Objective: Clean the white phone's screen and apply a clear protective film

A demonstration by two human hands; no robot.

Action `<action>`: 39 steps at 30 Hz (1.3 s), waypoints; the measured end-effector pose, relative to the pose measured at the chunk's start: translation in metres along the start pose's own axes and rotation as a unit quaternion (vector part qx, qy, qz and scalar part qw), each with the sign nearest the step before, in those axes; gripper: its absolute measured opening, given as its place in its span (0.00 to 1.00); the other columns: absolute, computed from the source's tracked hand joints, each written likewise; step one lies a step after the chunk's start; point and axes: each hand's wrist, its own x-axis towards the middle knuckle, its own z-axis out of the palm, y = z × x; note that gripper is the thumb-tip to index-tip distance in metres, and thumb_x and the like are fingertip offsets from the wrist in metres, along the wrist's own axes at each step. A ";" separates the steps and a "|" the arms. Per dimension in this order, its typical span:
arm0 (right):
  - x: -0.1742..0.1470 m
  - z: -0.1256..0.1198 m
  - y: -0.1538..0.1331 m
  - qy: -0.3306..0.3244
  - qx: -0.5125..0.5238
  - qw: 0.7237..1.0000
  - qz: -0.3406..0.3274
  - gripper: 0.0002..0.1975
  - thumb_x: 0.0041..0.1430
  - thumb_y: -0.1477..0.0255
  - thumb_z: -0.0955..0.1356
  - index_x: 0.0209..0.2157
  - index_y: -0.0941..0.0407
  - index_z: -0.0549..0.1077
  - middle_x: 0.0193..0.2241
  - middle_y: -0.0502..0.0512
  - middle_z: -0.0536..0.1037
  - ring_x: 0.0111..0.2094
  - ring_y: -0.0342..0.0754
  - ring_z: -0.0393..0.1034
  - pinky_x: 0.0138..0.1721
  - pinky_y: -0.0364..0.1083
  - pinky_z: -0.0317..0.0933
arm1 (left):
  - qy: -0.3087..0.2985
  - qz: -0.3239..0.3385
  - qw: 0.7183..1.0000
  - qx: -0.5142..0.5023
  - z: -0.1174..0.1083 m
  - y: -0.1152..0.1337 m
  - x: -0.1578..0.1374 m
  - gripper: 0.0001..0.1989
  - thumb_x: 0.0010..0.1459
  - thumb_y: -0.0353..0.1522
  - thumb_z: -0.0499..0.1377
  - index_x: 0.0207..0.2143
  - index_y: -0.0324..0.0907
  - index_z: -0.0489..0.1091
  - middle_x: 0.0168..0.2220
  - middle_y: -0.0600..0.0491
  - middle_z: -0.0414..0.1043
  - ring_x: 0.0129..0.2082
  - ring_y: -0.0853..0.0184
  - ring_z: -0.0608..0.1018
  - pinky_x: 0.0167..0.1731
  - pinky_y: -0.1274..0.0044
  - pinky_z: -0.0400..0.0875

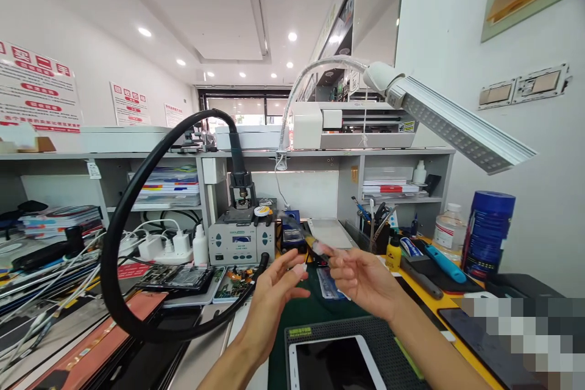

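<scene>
In the head view, my right hand [361, 277] pinches a thin dark tool [304, 233] with a yellowish part near my fingers. Motion blurs this tool, so its kind cannot be made out. My left hand [276, 289] is raised just to the left of it, fingers apart and curved. A small white spot shows at its fingertips, too small to name. Below both hands, a white-framed tablet [333, 365] with a dark screen lies flat on a grey textured mat [388, 347]. Neither hand touches the tablet.
A hot-air station [241, 242] with a thick black hose [109, 244] stands at left, beside opened devices [235, 283]. An LED lamp [457, 122] hangs over the right side. Bottles, a blue can [488, 234] and a cyan-handled tool [445, 264] line the right edge.
</scene>
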 end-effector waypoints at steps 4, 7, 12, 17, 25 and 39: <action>-0.001 0.010 0.018 -0.046 -0.011 0.998 0.036 0.20 0.48 0.81 0.69 0.46 0.65 0.74 0.22 0.47 0.67 0.19 0.38 0.61 0.20 0.37 0.56 | -0.042 0.032 0.999 0.013 -0.002 0.001 0.000 0.23 0.55 0.42 0.66 0.52 0.46 0.71 0.55 0.47 0.70 0.54 0.57 0.71 0.47 0.70 0.69; -0.004 0.013 0.023 -0.093 -0.023 0.995 0.041 0.22 0.50 0.81 0.70 0.49 0.66 0.74 0.23 0.48 0.70 0.19 0.38 0.63 0.21 0.38 0.56 | -0.026 0.053 0.998 0.031 -0.006 0.000 0.001 0.22 0.54 0.44 0.66 0.49 0.45 0.71 0.49 0.47 0.73 0.51 0.58 0.71 0.47 0.71 0.67; -0.006 0.015 0.029 -0.137 -0.028 0.989 0.057 0.20 0.48 0.81 0.69 0.46 0.65 0.75 0.22 0.48 0.72 0.21 0.40 0.65 0.22 0.40 0.56 | -0.032 0.076 0.994 0.070 -0.011 0.000 0.004 0.14 0.57 0.43 0.64 0.32 0.42 0.71 0.35 0.52 0.72 0.39 0.63 0.71 0.45 0.72 0.65; -0.006 0.011 0.033 -0.164 -0.015 0.984 0.067 0.17 0.50 0.77 0.71 0.44 0.65 0.75 0.24 0.47 0.71 0.21 0.39 0.63 0.22 0.41 0.53 | -0.037 0.055 0.996 0.057 -0.012 0.000 0.006 0.15 0.55 0.41 0.66 0.27 0.42 0.66 0.29 0.55 0.69 0.34 0.66 0.70 0.41 0.74 0.64; -0.002 0.002 0.032 -0.170 0.003 0.984 0.047 0.20 0.51 0.74 0.76 0.45 0.66 0.74 0.22 0.45 0.71 0.20 0.37 0.64 0.22 0.40 0.54 | -0.072 0.030 0.996 0.048 -0.014 -0.002 0.004 0.13 0.58 0.40 0.64 0.27 0.41 0.70 0.26 0.56 0.65 0.29 0.69 0.68 0.35 0.77 0.63; -0.004 -0.001 0.017 -0.072 0.049 0.996 0.035 0.17 0.59 0.83 0.69 0.50 0.70 0.72 0.34 0.59 0.84 0.25 0.42 0.79 0.25 0.35 0.72 | -0.047 0.016 0.999 -0.006 -0.011 0.000 0.004 0.12 0.56 0.39 0.65 0.27 0.40 0.71 0.24 0.57 0.63 0.27 0.70 0.66 0.34 0.75 0.66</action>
